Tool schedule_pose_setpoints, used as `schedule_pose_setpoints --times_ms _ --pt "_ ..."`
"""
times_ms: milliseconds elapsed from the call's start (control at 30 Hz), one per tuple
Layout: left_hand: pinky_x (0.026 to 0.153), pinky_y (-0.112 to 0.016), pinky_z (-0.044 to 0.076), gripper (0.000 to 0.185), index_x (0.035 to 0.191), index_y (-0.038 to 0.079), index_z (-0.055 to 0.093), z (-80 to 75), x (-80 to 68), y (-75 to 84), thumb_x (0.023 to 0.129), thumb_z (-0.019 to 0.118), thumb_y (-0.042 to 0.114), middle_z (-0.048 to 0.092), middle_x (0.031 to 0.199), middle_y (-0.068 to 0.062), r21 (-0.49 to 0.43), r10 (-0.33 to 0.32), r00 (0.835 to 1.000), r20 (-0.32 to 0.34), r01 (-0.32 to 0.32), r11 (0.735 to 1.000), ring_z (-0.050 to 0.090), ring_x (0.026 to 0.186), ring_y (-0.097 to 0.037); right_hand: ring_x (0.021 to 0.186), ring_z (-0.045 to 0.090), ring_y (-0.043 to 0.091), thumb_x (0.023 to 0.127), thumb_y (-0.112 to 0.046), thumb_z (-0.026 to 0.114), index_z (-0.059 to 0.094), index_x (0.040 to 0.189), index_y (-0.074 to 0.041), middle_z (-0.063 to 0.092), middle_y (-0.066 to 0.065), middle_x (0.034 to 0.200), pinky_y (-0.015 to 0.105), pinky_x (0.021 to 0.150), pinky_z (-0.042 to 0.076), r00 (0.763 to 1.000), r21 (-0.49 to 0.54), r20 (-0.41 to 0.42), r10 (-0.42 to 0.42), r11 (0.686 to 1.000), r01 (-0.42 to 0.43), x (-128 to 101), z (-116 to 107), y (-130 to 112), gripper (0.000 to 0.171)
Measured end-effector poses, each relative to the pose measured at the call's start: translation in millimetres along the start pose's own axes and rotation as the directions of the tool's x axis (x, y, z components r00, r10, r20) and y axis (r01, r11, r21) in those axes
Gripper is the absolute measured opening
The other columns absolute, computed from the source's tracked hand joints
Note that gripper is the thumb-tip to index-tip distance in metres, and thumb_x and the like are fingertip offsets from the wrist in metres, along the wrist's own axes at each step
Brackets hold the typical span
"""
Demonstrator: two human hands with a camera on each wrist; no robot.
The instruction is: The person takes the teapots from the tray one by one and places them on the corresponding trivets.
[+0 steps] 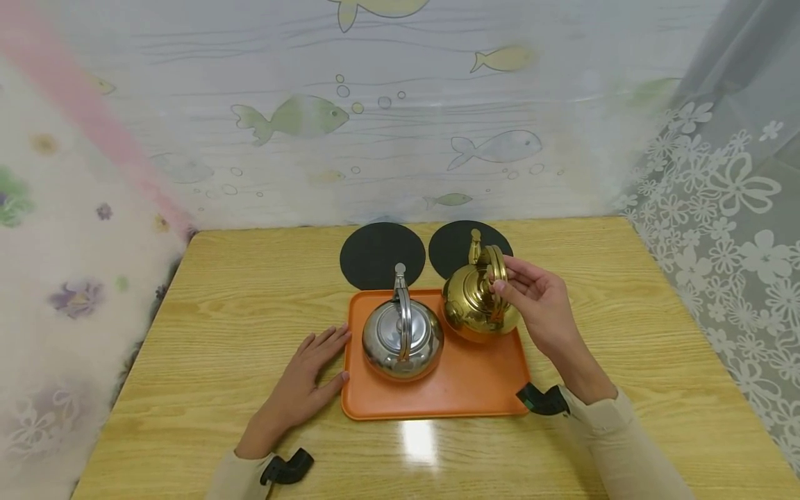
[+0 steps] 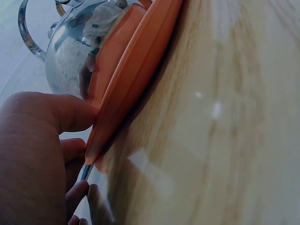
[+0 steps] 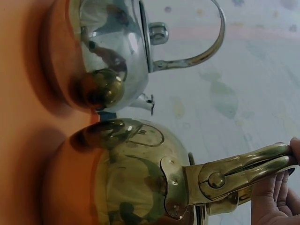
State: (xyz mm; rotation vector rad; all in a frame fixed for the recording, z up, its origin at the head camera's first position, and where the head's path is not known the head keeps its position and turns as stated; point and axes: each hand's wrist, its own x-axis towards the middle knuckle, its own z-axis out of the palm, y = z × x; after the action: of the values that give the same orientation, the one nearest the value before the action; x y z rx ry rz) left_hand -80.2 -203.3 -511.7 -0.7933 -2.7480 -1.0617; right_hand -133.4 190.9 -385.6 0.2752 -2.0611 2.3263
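My right hand (image 1: 548,316) grips the arched handle of a shiny gold kettle (image 1: 461,305), fingers and thumb curled round it. The kettle is over the right back part of an orange tray (image 1: 465,396), its spout pointing to the back. A silver kettle (image 1: 380,351) stands on the tray's left half, its handle upright. In the right wrist view the gold kettle (image 3: 136,173) is beside the silver kettle (image 3: 112,42). My left hand (image 1: 298,385) rests at the tray's left edge with fingers extended; the left wrist view has its thumb touching the rim.
Two round black mats (image 1: 382,253) (image 1: 446,243) lie side by side behind the tray on the wooden table (image 1: 237,278). A fish-patterned covering (image 1: 400,167) rises at the table's back edge. Flowered lace fabric (image 1: 737,243) hangs along the right side.
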Motion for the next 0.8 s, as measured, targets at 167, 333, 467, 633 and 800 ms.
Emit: schedule_pose_setpoints --times_ms 167,333,467,633,800 --pt "0.12 -0.06 0.021 0.063 0.153 0.011 0.048 -0.7 0.3 -0.1 0.096 0.069 0.026 0.048 0.157 -0.007 0.009 0.005 1.0 -0.002 -0.005 1.0 0.04 0.146 -0.035 0.094 0.07 0.006 0.097 0.011 0.059 0.042 0.142 0.021 0.069 -0.003 0.102 0.018 0.086 0.057 1.0 -0.012 0.0 -0.003 1.0 0.003 3 1 0 0.049" --pt "0.119 -0.062 0.022 0.063 0.153 0.01 0.049 -0.5 -0.2 0.1 0.096 0.069 0.025 0.048 0.156 -0.008 0.008 0.013 1.0 -0.009 -0.013 1.0 0.041 0.146 -0.036 0.093 0.071 0.007 0.096 0.011 0.059 0.043 0.141 0.022 0.069 -0.003 0.101 0.018 0.086 0.057 1.0 -0.003 0.002 -0.01 1.0 0.01 8 2 1 0.048" --pt "0.119 -0.063 0.021 0.063 0.153 0.01 0.049 -0.8 -0.2 0.8 0.095 0.069 0.026 0.048 0.157 -0.007 0.005 0.009 1.0 -0.006 -0.009 1.0 0.041 0.146 -0.036 0.094 0.071 0.006 0.096 0.01 0.06 0.044 0.141 0.021 0.069 -0.003 0.101 0.018 0.086 0.057 1.0 -0.009 -0.002 -0.006 1.0 0.006 11 3 2 0.048" --pt "0.119 -0.064 0.021 0.063 0.152 0.01 0.049 -2.2 0.7 2.5 0.095 0.07 0.025 0.048 0.156 -0.008 0.001 0.009 1.0 -0.005 -0.009 1.0 0.041 0.146 -0.037 0.096 0.07 0.006 0.096 0.009 0.061 0.046 0.141 0.019 0.069 -0.004 0.102 0.018 0.086 0.057 1.0 -0.029 -0.006 -0.005 1.0 0.005 13 3 3 0.048" --pt "0.119 -0.064 0.022 0.063 0.152 0.009 0.05 -2.8 1.5 4.3 0.094 0.07 0.025 0.048 0.156 -0.009 -0.001 0.012 1.0 -0.004 -0.012 1.0 0.041 0.145 -0.037 0.095 0.07 0.006 0.096 0.009 0.062 0.048 0.14 0.019 0.069 -0.004 0.101 0.017 0.086 0.057 1.0 -0.038 -0.004 -0.007 0.999 0.007 16 3 4 0.047"
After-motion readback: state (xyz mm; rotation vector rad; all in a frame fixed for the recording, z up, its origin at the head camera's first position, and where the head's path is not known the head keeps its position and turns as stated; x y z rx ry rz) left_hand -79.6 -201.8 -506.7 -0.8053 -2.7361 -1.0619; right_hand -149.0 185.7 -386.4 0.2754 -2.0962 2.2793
